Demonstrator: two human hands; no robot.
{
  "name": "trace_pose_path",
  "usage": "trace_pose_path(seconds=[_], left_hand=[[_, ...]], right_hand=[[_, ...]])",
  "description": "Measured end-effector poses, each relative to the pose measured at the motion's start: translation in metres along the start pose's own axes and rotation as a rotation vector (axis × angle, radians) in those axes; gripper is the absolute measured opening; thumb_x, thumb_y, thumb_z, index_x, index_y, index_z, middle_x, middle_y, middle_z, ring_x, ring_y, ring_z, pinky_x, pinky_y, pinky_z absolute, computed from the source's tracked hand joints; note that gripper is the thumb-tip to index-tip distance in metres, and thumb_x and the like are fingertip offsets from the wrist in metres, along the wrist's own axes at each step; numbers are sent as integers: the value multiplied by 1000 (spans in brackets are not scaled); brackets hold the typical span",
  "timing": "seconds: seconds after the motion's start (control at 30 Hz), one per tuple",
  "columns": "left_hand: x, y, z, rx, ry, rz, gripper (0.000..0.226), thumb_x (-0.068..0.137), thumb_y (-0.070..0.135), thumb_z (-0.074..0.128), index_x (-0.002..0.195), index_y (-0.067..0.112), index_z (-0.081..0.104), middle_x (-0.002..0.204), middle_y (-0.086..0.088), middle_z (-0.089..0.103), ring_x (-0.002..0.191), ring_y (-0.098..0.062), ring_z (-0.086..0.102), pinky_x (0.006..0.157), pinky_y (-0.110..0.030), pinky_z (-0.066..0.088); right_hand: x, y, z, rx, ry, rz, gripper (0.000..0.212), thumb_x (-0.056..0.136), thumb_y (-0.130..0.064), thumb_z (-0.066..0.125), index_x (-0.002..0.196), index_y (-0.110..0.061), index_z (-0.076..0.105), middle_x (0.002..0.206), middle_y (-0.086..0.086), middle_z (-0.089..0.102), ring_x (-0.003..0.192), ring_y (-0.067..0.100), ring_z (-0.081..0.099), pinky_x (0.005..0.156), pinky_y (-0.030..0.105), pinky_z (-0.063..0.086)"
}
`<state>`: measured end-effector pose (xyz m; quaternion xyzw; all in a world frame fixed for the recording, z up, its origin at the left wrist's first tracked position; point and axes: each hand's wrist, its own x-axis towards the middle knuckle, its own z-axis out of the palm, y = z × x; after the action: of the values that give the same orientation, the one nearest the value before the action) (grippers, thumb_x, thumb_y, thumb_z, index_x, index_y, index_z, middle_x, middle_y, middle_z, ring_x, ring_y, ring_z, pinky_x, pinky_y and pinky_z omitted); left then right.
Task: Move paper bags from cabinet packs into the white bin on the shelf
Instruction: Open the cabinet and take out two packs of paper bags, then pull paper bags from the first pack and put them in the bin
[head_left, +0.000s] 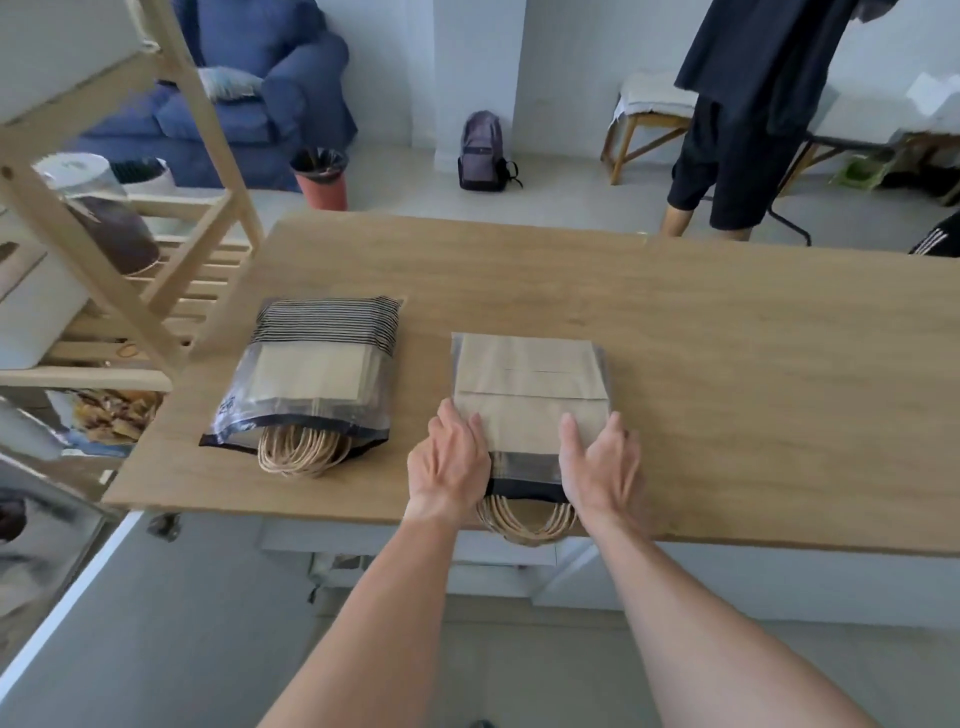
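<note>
Two clear plastic packs of folded brown paper bags lie on the wooden table (675, 322). The right pack (530, 379) sits at the near edge, its twine handles hanging over the edge. My left hand (449, 465) rests on the pack's near left side and my right hand (602, 462) on its near right side, fingers spread, flanking its open end. The left pack (317, 369) has a black-striped top and twine handles sticking out toward me. A white bin (36, 306) stands on the wooden shelf at far left, partly cut off.
The wooden shelf unit (156, 291) stands against the table's left end, holding a jar and snack packets. Another person in dark clothes (748, 114) stands beyond the far right edge. A blue sofa, a red bin and a backpack sit on the floor behind.
</note>
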<state>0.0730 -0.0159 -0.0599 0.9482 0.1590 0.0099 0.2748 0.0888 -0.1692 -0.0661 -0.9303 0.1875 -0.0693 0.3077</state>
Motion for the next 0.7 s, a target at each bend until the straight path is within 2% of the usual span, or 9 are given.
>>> trace_pose_path(seconds=[0.1,0.23,0.37,0.43,0.5,0.6,0.7], left_hand=[[24,5,16,36,-3,-17,40,104,38,21,128,9,38,117,-14,60,96,-36,64,71,-36,39],[43,12,28,68,-24,-22,44,104,38,21,133,7,33,122,-15,57,97,-37,64,73,-40,44],[53,13,32,107,1,-14,42,104,39,21,128,8,34,116,-15,57,88,-36,65,66,-40,46],[54,14,34,121,2,-32,40,103,40,21,123,9,36,110,-15,56,83,-35,65,62,-38,45],[52,17,31,91,-23,-82,42,102,43,21,123,11,38,110,-16,55,89,-36,62,68,-41,47],[48,15,18,20,-75,-145,50,100,50,19,131,16,39,117,-17,48,105,-36,52,89,-45,45],[38,2,-6,-55,-38,-71,55,94,53,17,109,16,54,107,-10,55,102,-31,51,85,-43,46]], right_hand=[[27,2,10,-17,-39,15,58,96,-54,48,126,-4,48,116,19,54,101,40,57,69,37,34],[47,6,24,-27,-77,16,60,97,-55,46,128,-4,45,117,19,54,100,40,58,69,37,35],[56,5,30,-70,-97,4,56,97,-58,43,119,-6,43,111,18,53,90,38,60,63,36,36],[57,4,31,-108,-114,-4,59,97,-59,40,121,-5,42,112,18,53,89,38,60,63,36,39],[56,2,29,-184,-103,0,65,97,-61,36,127,-3,41,116,19,55,94,39,60,68,40,42],[45,-6,21,-355,-5,-3,70,97,-63,26,133,-5,43,121,22,54,106,38,56,88,48,38],[29,-17,17,-353,40,-39,60,98,-56,32,129,-6,47,125,23,51,113,40,50,98,53,35]])
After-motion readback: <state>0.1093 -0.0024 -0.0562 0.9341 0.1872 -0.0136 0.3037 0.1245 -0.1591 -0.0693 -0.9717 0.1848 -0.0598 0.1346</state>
